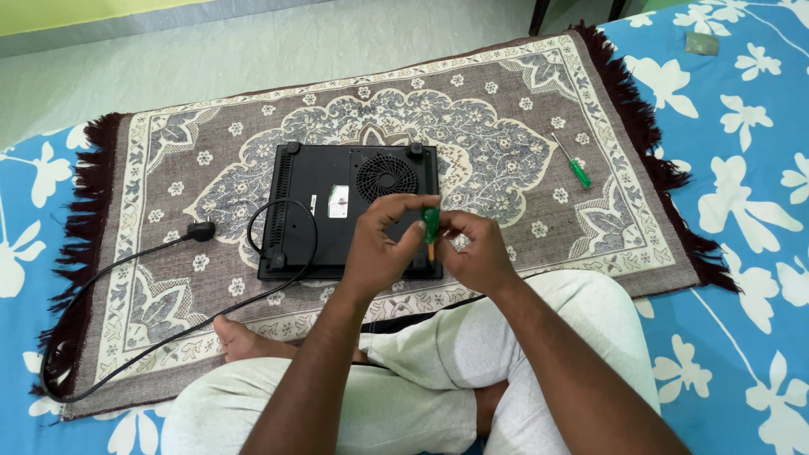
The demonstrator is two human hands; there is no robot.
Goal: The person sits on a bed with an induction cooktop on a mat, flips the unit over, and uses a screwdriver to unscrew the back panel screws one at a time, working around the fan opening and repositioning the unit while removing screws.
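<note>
Your left hand (377, 247) and right hand (478, 250) both grip the green screwdriver (431, 226) between them at frame centre. It stands near upright, tip down, over the cooker (308, 211).

two green-handled screwdrivers (431, 224), one black appliance (320, 198), one patterned rug (539, 143), one power cord (126, 270)

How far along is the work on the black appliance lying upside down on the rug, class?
Done: the black appliance lies bottom-up on the rug, its plug lying loose on the rug. In hand: the left hand and right hand together hold a green screwdriver over its near edge. A second screwdriver lies unused to the right. Left: the bottom panel is still in place; its screws are too small to judge.
</note>
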